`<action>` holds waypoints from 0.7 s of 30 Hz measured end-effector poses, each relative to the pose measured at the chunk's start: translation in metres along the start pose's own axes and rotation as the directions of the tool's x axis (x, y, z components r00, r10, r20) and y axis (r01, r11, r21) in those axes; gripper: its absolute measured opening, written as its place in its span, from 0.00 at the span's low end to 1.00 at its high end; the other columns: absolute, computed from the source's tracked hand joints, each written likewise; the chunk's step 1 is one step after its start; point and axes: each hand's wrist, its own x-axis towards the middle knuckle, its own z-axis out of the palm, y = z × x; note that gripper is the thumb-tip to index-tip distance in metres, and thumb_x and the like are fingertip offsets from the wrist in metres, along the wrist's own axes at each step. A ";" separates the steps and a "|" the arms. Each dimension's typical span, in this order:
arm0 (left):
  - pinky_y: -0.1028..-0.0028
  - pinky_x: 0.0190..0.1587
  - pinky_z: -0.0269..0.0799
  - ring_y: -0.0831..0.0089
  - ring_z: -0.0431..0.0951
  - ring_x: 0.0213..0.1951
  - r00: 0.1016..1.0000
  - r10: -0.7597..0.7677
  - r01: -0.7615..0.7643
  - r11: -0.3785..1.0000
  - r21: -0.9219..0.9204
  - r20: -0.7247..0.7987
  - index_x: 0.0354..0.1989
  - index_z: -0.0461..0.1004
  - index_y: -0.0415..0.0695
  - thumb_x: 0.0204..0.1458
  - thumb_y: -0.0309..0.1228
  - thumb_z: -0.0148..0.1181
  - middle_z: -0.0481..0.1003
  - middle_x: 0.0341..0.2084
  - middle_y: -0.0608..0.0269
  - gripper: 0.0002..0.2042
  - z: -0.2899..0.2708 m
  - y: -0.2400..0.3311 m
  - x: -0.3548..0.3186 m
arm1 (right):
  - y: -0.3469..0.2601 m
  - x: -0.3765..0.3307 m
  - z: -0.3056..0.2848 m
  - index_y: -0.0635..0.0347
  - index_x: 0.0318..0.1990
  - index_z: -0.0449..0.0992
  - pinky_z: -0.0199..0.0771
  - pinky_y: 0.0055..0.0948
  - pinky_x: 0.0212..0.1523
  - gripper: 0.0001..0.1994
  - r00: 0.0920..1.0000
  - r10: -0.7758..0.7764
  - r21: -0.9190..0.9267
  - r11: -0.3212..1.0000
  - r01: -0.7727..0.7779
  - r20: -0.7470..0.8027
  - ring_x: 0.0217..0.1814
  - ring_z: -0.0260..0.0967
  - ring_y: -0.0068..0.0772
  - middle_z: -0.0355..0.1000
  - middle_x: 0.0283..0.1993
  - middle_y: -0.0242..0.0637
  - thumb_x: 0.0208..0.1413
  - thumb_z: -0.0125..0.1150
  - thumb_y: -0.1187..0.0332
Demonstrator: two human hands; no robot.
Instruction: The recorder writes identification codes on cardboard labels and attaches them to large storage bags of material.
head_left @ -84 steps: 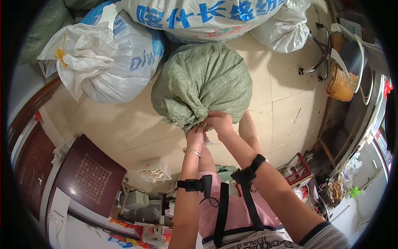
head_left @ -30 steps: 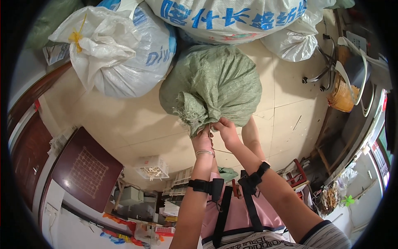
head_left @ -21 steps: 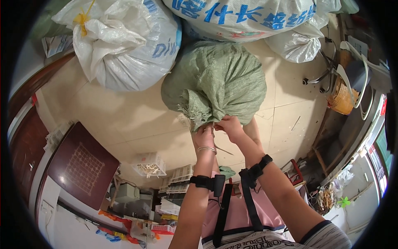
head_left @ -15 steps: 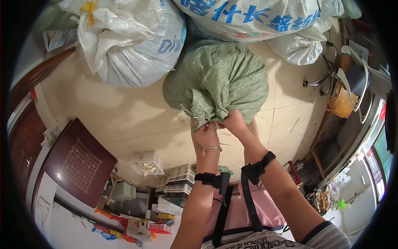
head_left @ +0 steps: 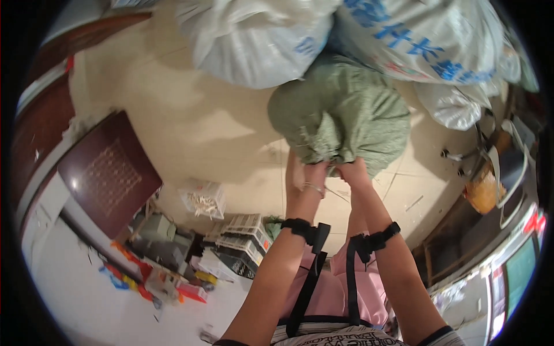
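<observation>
A bulging green woven sack (head_left: 369, 115) sits on the floor in front of me, its frayed, bunched mouth turned toward me. My left hand (head_left: 317, 172) is closed at the left of that gathered mouth, with most of its fingers hidden under the cloth edge. Close beside it on the right, my right hand (head_left: 354, 170) also grips the bunched cloth. Both forearms reach forward, each with a black strap and a small device on it.
Big white woven sacks (head_left: 259, 52) (head_left: 427, 43) stand right behind the green one. To the left are a dark red square table (head_left: 109, 173) and a small clear bin (head_left: 202, 199). Stacked crates (head_left: 245, 239) lie near my left forearm; a chair (head_left: 508, 167) is at right.
My view has turned, so the sacks and both hands appear further right. Both hands remain at the green sack's mouth, with the fingers now more hidden by the cloth.
</observation>
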 end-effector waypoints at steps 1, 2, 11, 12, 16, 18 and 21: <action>0.74 0.39 0.68 0.71 0.74 0.39 1.000 -0.030 0.030 0.999 0.014 -0.009 0.49 0.68 0.33 0.42 0.22 0.60 0.73 0.41 0.59 0.21 -0.001 0.002 0.005 | -0.005 -0.007 0.009 0.67 0.24 0.71 0.62 0.26 0.15 0.05 0.998 -0.033 0.068 0.997 0.037 -0.058 0.17 0.64 0.27 0.68 0.18 0.37 0.38 0.59 0.76; 0.74 0.39 0.68 0.71 0.74 0.39 0.999 -0.012 0.012 1.000 -0.003 -0.041 0.49 0.68 0.33 0.42 0.22 0.60 0.73 0.41 0.59 0.21 -0.009 0.004 0.007 | -0.008 -0.012 0.017 0.65 0.25 0.70 0.58 0.25 0.13 0.04 0.991 -0.060 0.137 0.988 0.076 -0.118 0.14 0.60 0.26 0.65 0.16 0.34 0.40 0.57 0.75; 0.66 0.45 0.70 0.56 0.75 0.43 0.921 0.231 -0.390 0.532 0.752 0.314 0.51 0.69 0.43 0.46 0.38 0.61 0.73 0.46 0.49 0.23 -0.037 0.022 0.026 | 0.008 0.027 -0.018 0.54 0.22 0.61 0.55 0.21 0.19 0.08 0.952 0.301 0.940 0.308 -0.145 0.048 0.18 0.50 0.21 0.55 0.19 0.29 0.54 0.44 0.73; 0.64 0.46 0.69 0.51 0.73 0.43 0.950 -0.004 -0.283 0.416 0.864 0.313 0.47 0.72 0.44 0.46 0.46 0.59 0.72 0.43 0.45 0.23 -0.032 0.036 0.025 | 0.025 0.030 -0.046 0.56 0.26 0.64 0.57 0.20 0.20 0.06 0.985 0.170 0.885 0.455 -0.097 0.020 0.19 0.53 0.21 0.57 0.20 0.28 0.54 0.47 0.70; 0.70 0.40 0.69 0.65 0.75 0.37 0.917 0.202 -0.394 0.597 0.699 0.344 0.39 0.74 0.40 0.51 0.42 0.56 0.75 0.34 0.57 0.17 -0.112 0.062 0.028 | 0.025 -0.049 -0.089 0.60 0.40 0.73 0.62 0.19 0.22 0.10 0.944 -0.072 0.316 0.931 0.179 -0.323 0.21 0.58 0.18 0.62 0.21 0.28 0.54 0.55 0.64; 0.73 0.28 0.67 0.74 0.72 0.25 0.941 0.155 -0.259 0.902 0.345 0.302 0.30 0.74 0.40 0.52 0.41 0.54 0.73 0.21 0.64 0.14 -0.194 0.071 0.032 | 0.048 -0.084 -0.110 0.59 0.34 0.70 0.61 0.18 0.20 0.10 0.926 -0.098 0.191 0.965 0.177 -0.366 0.19 0.59 0.19 0.61 0.20 0.28 0.54 0.54 0.62; 0.81 0.23 0.58 0.84 0.61 0.19 0.966 0.191 -0.204 0.977 0.061 0.175 0.24 0.70 0.45 0.55 0.37 0.52 0.64 0.17 0.75 0.11 -0.281 0.112 -0.017 | 0.096 -0.135 -0.158 0.53 0.24 0.67 0.63 0.22 0.18 0.09 0.900 -0.068 0.378 0.892 0.248 -0.430 0.18 0.61 0.22 0.63 0.17 0.30 0.53 0.56 0.64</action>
